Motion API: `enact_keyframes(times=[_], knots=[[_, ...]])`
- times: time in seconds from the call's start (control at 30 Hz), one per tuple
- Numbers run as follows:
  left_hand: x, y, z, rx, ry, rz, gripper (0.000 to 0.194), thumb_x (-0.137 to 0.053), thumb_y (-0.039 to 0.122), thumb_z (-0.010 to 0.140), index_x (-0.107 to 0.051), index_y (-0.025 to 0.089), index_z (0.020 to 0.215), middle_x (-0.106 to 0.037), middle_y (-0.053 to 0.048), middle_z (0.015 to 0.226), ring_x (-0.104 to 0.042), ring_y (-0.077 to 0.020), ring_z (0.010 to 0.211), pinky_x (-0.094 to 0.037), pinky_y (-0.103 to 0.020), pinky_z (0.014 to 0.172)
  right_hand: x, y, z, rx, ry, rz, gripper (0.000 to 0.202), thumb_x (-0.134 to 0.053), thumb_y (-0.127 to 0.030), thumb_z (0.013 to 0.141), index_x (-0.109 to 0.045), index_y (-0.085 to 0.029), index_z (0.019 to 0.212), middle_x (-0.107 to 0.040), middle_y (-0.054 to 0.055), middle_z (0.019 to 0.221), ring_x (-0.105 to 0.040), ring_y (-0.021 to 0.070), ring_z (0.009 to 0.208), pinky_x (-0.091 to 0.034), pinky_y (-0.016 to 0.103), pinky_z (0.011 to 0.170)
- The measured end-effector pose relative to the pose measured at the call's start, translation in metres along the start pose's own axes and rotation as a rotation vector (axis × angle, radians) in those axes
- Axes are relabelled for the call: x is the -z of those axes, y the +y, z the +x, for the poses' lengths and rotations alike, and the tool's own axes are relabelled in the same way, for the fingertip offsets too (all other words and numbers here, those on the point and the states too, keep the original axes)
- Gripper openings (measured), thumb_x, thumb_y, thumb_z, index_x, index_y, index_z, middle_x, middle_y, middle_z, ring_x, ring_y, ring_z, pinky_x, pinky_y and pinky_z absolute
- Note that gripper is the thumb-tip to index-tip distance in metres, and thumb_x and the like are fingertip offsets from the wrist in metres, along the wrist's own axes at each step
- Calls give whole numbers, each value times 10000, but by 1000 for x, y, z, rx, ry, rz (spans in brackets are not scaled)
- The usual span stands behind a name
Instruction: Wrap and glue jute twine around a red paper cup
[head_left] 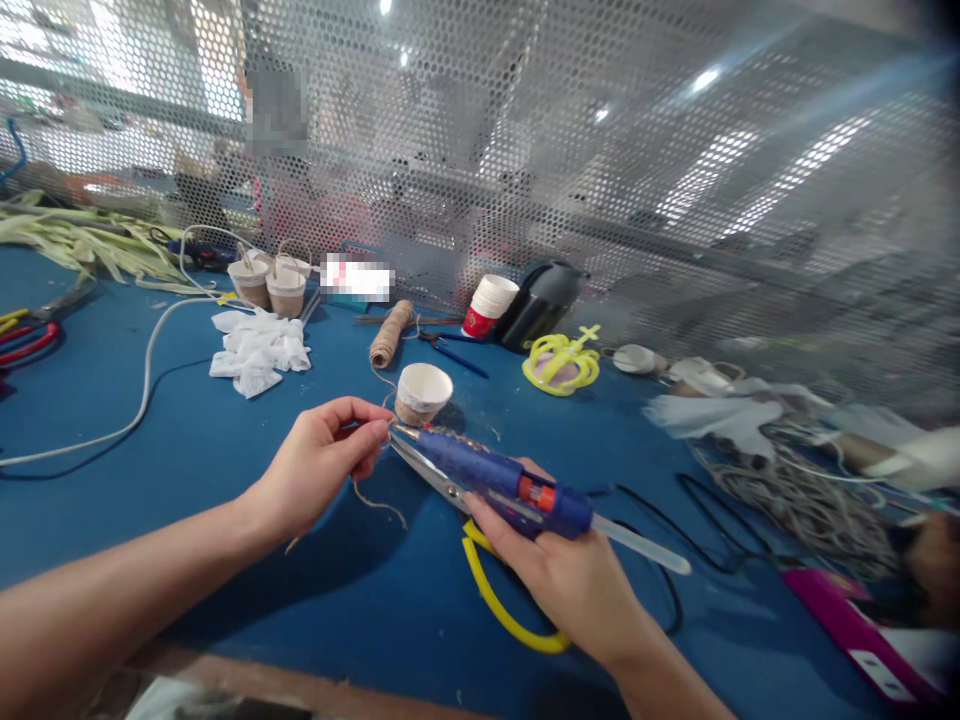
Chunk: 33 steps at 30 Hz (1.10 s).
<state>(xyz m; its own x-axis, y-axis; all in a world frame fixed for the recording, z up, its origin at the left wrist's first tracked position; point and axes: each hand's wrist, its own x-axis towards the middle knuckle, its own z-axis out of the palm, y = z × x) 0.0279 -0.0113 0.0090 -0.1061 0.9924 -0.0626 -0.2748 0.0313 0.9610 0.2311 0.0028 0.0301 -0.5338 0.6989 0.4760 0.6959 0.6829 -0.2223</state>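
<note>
My left hand [322, 460] is closed in a pinch on a thin brown twine [382, 503], whose loose end dangles below the fingers. My right hand [555, 560] grips a blue glue gun [487, 470] with a clear glue stick out of its back; the nozzle points at the left fingertips. Yellow-handled scissors [442, 485] lie under the gun along my right thumb, blades toward the left hand; whether that hand also holds them I cannot tell. Just behind the nozzle stands a small paper cup [424, 393] with brown twine around its lower part.
Behind the cup are a twine roll [391, 335], blue-handled pliers [454, 350], stacked cups [489, 305] and a yellow crown-shaped piece [561, 362]. White crumpled material [260, 348] and twine-wrapped cups [286, 288] sit left. Grey cord [795, 500] and a magenta object [847, 630] occupy the right. A perforated metal screen [450, 150] rises behind.
</note>
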Motion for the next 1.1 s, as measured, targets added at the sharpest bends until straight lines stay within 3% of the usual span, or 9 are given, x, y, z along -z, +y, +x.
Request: enact_keyframes(times=[0.47,0.67,0.87,1.1], knots=[[-1,1,0,-16,15,1,159,-616,245,698,-580,109,771,-456,71,476,-380,-40,437,-306,-171,433,-3,7,-6,-82,15,43,290,-477,-387,791,-675,-183,738,-673,98,715,-664,278,811,-553,401,721],[0,2,0,-13,26,18,164,-616,259,703,-580,116,774,-454,72,478,-381,-43,442,-313,-174,443,-1,12,-10,-46,-38,56,310,-461,-415,800,-677,-197,753,-672,79,650,-672,260,783,-561,361,697],[-1,1,1,-16,19,0,174,-630,261,688,-584,116,771,-462,66,484,-388,-45,442,-316,-176,440,-7,9,-9,-27,53,1,367,-413,-404,825,-681,-174,726,-678,108,701,-670,276,791,-555,387,711],[1,1,1,-39,13,-24,167,-632,260,691,-585,120,768,-450,69,471,-375,-47,435,-305,-178,431,-1,9,-6,-10,25,-4,329,-447,-404,808,-677,-185,722,-668,80,653,-669,261,792,-561,359,695]])
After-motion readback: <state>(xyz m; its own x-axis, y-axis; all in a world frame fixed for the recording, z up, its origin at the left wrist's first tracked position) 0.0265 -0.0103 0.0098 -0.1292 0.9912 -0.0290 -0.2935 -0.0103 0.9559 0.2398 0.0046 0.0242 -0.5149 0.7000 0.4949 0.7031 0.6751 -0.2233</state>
